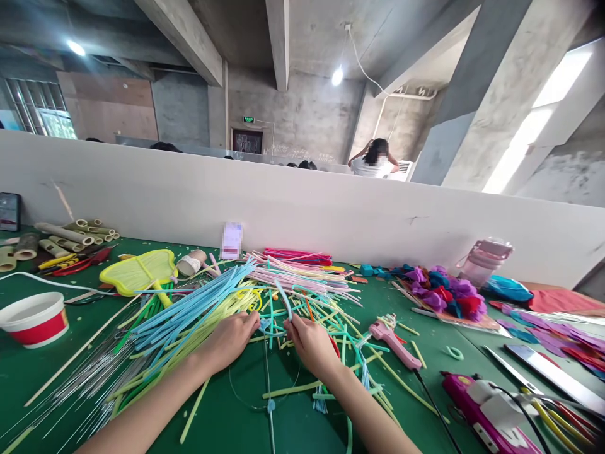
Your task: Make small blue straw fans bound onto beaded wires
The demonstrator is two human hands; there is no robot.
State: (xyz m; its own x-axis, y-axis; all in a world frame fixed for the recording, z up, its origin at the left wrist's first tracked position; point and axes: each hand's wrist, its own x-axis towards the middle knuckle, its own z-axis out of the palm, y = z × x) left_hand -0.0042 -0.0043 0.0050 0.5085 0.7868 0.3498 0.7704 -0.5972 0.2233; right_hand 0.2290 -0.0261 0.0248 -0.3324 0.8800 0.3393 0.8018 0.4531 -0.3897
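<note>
My left hand [239, 337] is closed in a pinch, with a small blue twisted piece [265, 325] at its fingertips. My right hand [309, 340] grips a pale blue pipe cleaner [282, 297], which slants up and left from the fingers. Below the hands, a thin wire stem [272, 429] runs down toward me with a blue knot [271, 405] on it. Bundles of blue pipe cleaners [193, 302] and yellow-green pipe cleaners [208, 331] lie beside and under my left forearm. Teal pieces are scattered between and behind both hands.
To the right sit a pink glue gun [399, 347], a magenta power strip [491, 416] and scissors [515, 372]. Purple and red petals [439, 290] lie farther back. At left stand a paper cup [35, 321], a yellow fan-shaped piece [137, 272] and bamboo tubes [75, 236]. A white partition [378, 217] closes the back.
</note>
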